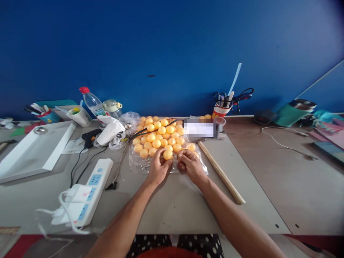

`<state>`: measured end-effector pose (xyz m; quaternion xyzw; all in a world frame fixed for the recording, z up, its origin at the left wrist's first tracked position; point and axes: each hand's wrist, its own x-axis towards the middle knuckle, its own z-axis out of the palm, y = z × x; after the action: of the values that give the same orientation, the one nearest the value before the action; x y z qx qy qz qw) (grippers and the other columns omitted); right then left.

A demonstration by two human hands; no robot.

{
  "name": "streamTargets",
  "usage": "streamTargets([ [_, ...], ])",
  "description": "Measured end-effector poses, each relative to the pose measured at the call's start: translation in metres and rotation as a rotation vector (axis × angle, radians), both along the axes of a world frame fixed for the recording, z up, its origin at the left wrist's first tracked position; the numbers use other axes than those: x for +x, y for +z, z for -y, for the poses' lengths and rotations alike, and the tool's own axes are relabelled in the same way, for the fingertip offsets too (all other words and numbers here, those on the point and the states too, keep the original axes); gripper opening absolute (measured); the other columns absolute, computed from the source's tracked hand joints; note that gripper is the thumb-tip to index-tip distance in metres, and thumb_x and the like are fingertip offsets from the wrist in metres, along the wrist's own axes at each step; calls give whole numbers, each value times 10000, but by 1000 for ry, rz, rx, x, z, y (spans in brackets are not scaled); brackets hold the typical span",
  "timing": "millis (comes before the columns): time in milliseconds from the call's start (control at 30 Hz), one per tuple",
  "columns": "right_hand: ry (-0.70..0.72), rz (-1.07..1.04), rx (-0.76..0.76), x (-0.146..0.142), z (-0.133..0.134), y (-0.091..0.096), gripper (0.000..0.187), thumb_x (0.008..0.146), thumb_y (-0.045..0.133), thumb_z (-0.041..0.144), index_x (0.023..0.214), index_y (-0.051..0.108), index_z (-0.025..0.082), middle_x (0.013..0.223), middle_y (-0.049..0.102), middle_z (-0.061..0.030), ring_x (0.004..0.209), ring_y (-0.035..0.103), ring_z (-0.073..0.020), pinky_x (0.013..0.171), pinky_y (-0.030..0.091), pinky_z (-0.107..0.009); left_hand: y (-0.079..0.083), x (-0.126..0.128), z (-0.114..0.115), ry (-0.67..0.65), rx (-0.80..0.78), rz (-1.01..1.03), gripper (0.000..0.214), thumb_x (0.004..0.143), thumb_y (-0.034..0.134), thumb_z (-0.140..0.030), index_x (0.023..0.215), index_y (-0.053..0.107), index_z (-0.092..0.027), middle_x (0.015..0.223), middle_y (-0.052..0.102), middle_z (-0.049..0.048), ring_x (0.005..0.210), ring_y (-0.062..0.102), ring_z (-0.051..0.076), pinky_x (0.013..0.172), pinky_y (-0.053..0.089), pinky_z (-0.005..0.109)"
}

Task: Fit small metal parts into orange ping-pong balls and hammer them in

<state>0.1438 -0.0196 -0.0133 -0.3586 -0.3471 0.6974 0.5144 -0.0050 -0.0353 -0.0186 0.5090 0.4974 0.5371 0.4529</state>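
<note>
Between the thumb and fingers of my left hand (158, 167) is an orange ping-pong ball (168, 154). Just right of that ball, my right hand (191, 164) has its fingertips pinched together; whatever may be in them is too small to make out. Both hands are over the near edge of a clear plastic bag (139, 164), on which many orange ping-pong balls (157, 143) are spread. A black cable (142, 132) crosses over the balls.
Right of the bag lies a wooden stick (221, 173). A white power strip (95, 190) with plugs and a white tray (32, 154) are at left. Behind stand a plastic bottle (92, 102) and a cup of pens and scissors (221, 109). A green tumbler (291, 114) is far right.
</note>
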Motion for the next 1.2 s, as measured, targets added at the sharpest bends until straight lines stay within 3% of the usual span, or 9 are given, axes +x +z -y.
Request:
streamTargets([
  [267,39,-20,-47,-1,0,2,274,675,759,364,707,551,189,423,415,100,366,338,-50,385,253,-186,-1,1,0,-4,-1,1,432,757,708,-359,1114,534,-188,1143,624,105,1028,630,235,905,519,391],
  [567,-9,-41,-60,-1,-2,-1,186,668,703,300,797,641,181,651,588,35,425,433,-61,388,305,-202,-4,1,-1,-13,11,5,453,758,718,-395,1121,539,-190,1158,622,108,1041,628,238,884,535,372],
  [867,-9,-76,-58,-2,-3,-3,206,677,733,326,796,636,189,555,542,52,425,408,-72,416,304,-205,-7,0,-1,-18,22,-11,423,771,706,-381,1114,546,-194,1169,615,106,1040,630,237,906,530,379],
  [1200,7,-78,2,-1,-3,-2,238,653,772,328,780,614,204,534,524,53,458,436,-93,454,346,-221,-7,1,-1,-35,-25,13,443,744,729,-370,1118,558,-206,1150,631,87,928,660,211,788,568,334],
])
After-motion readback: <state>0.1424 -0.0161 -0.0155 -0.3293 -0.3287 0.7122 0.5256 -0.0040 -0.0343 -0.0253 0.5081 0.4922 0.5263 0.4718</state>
